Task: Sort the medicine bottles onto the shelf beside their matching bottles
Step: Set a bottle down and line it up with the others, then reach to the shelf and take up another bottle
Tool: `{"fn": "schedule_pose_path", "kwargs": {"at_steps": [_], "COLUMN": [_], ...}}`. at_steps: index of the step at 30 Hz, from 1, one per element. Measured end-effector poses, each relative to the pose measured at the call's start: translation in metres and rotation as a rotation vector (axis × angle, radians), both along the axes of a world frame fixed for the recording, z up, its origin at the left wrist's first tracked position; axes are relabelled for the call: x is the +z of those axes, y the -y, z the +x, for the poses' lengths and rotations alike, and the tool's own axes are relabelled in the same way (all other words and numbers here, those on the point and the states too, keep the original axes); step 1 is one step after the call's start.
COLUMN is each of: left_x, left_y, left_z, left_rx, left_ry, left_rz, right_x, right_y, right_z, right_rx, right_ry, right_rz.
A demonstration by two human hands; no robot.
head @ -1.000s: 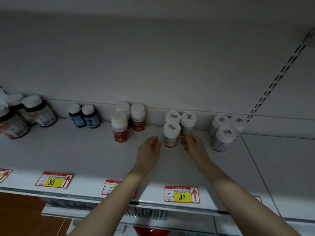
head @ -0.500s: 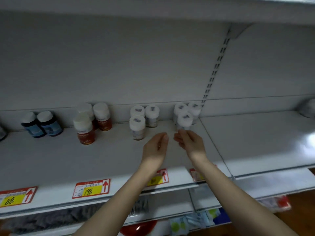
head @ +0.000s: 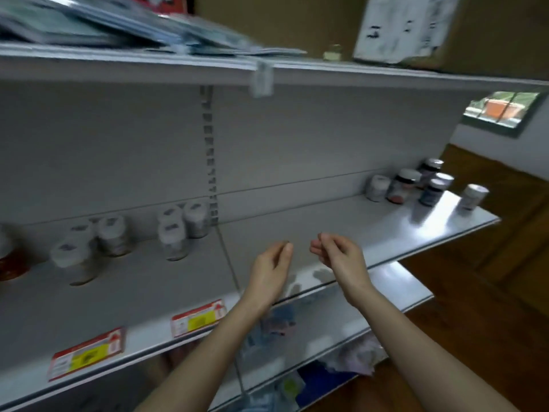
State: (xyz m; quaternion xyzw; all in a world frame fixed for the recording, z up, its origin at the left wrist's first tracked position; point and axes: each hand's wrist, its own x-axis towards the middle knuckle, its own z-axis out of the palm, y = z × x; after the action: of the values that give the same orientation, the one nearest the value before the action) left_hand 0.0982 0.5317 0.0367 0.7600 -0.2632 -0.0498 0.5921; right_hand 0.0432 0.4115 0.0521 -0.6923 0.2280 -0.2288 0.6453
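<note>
Two empty hands, your left hand (head: 269, 273) and right hand (head: 341, 257), fingers loosely curled, now hover clear of the white-capped bottles (head: 178, 233) at middle left, your view swinging right to mixed bottles (head: 416, 185) awaiting sorting at the shelf (head: 312, 218) end.

On my feed the shelf (head: 326, 221) reads pale grey-white. Left bottles (head: 173, 236): white caps with dark grey patches, pale bodies. Far-left bottle (head: 9, 263): red-brown. Right-end bottles (head: 432, 193): dark bodies, silvery-white caps. One jar (head: 401, 187) there looks reddish at its base. Price tags (head: 197, 318): red border, yellow centre. Upright strip (head: 209, 150): row of dark slots. Floor (head: 490, 292): brown wood. Window frame (head: 518, 130): green.
</note>
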Motion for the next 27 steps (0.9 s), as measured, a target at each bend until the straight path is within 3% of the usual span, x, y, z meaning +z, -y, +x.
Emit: {"fn": "schedule_pose_path", "kwargs": {"at_steps": [13,27], "left_x": [0.008,-0.004], "left_y": [0.200,0.401], "left_z": [-0.062,-0.019], "left_rx": [-0.238,-0.315], "left_ry": [0.016,-0.038], "left_rz": [0.056,0.125], "right_x": [-0.003,-0.015], "right_y": [0.189,0.380], "right_z": [-0.099,-0.068], "right_rx": [-0.256,-0.417], "right_ry": [0.033,-0.061], "right_rz": [0.022,-0.059]}}
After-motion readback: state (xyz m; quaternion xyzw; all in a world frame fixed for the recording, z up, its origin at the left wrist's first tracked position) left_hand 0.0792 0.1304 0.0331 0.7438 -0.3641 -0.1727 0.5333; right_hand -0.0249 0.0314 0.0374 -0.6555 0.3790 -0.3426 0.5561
